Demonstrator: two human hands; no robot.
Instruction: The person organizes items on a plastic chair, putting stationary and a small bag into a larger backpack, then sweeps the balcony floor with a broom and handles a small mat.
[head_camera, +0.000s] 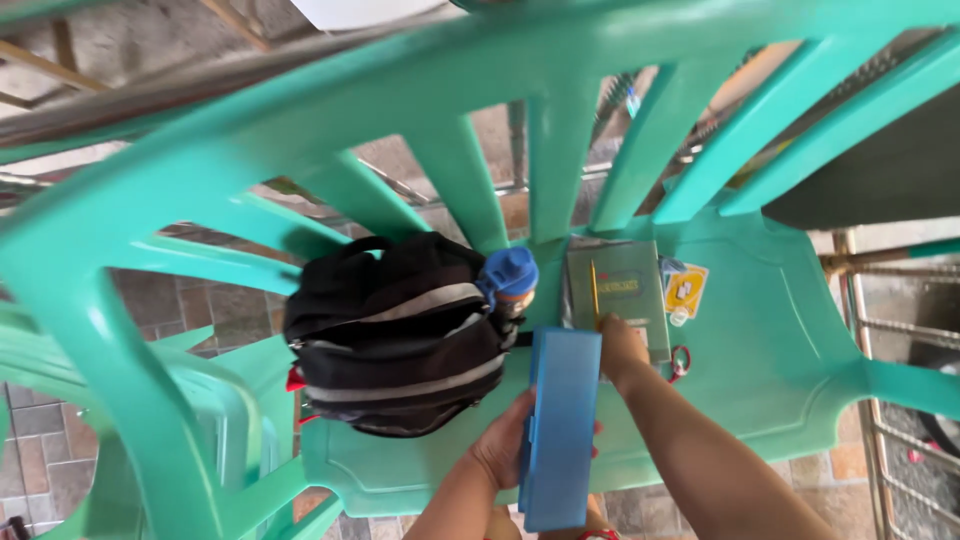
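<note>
Blue box held edge-up over the chair seat's front edge.
Our left hand alone grips the blue box; right hand rests open on the green notebook. We judge it could tip against the backpack.

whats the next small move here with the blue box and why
Probably lift the pencil off the notebook. The right hand already reaches onto it, while the left hand holds the blue box on edge beside the black backpack, on the green chair.
</note>
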